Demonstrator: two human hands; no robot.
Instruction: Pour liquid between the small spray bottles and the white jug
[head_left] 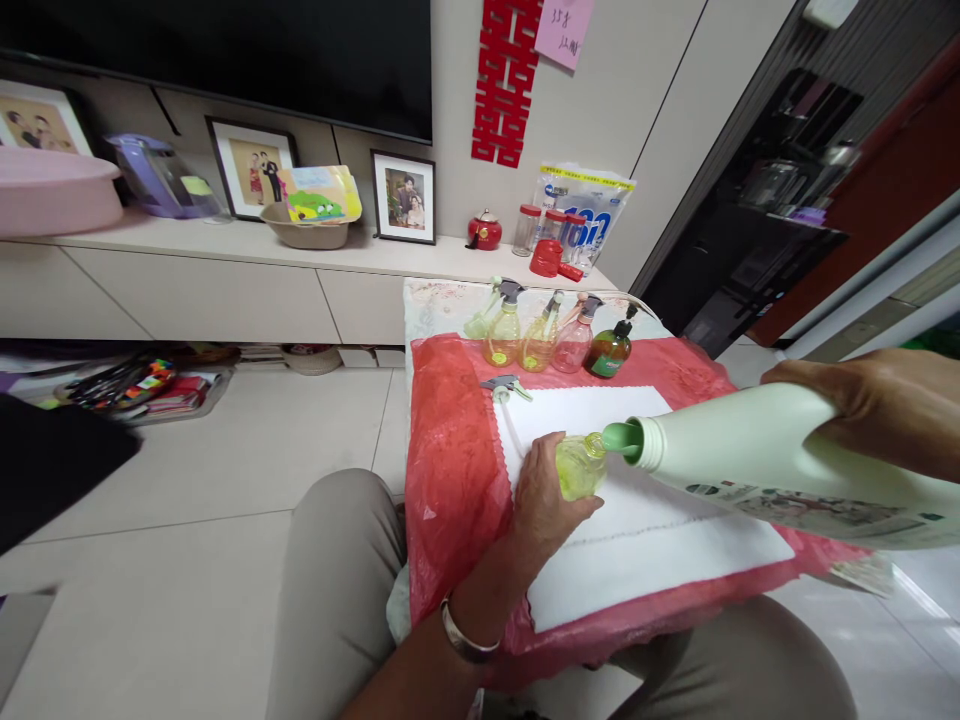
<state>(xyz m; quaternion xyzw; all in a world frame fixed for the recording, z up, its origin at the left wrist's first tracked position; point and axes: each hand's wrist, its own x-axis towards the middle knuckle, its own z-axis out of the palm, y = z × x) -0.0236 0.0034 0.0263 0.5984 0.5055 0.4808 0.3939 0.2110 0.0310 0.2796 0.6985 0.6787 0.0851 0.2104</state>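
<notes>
Caution: over-tilting the pale green, bulky plastic jug [750, 430], or misaligning its spout with the narrow neck of the small translucent yellow bottle [579, 472], could spill contents onto the white rectangular cloth [660, 565] beneath, mid-tabletop [439, 308]. Left hand [541, 500]: curled around the bottle from eight o'clock. Right hand [892, 410]: gripping the near-horizontal jug, at three o'clock.
</notes>
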